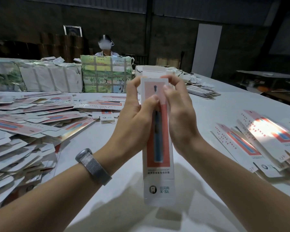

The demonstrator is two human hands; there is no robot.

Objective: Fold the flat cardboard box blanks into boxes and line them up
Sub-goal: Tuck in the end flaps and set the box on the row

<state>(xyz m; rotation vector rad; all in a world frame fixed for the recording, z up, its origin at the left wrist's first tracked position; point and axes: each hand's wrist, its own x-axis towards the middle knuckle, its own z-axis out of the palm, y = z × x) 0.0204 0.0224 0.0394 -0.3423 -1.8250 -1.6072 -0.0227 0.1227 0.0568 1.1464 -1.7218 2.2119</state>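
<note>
A long pink-and-white box stands upright above the white desk, both grips clamped on its upper half: left hand, right hand. Flat blanks heap left; folded boxes lie right.

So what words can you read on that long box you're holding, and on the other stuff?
"X-SL": beside a round tooth logo at the bottom of the long white-and-red cardboard box, gripped near its top by the left hand and right hand.
Small print under its red panel: too blurred.
Red lettering on the folded boxes at right: too small.
Print on the green strapped bundle: unreadable.
</note>
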